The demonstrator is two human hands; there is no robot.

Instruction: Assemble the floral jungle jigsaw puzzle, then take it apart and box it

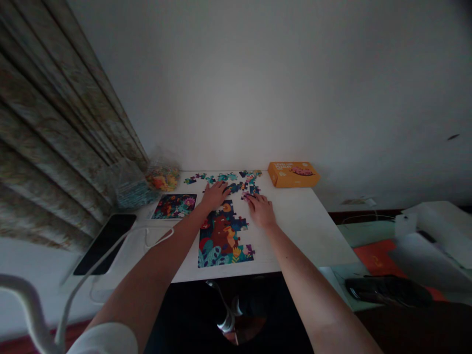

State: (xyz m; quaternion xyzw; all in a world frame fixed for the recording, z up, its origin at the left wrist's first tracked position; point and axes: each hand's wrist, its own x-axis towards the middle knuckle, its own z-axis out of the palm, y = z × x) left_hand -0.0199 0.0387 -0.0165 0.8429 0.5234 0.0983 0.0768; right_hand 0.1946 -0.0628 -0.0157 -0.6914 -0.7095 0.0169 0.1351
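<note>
A partly joined jigsaw puzzle (pixel 221 236) lies on the white table, showing a brown animal among colourful leaves; its right edge is ragged. My left hand (pixel 216 195) rests with fingers stretched out over the puzzle's top edge, close to loose pieces. In my right hand (pixel 261 210), the thumb and fingers pinch a small purple puzzle piece (pixel 246 195) to the right of the joined part. Loose puzzle pieces (pixel 226 177) are scattered along the back of the table. Left of the puzzle lies a picture card (pixel 174 206) with a dark, flowery print.
An orange puzzle box (pixel 294 175) stands at the back right. Plastic bags of pieces, one orange (pixel 162 178) and one teal (pixel 134 192), sit at the back left near the curtain (pixel 55 98). A black tablet or phone (pixel 105 244) and a white cable (pixel 121 238) lie on the left.
</note>
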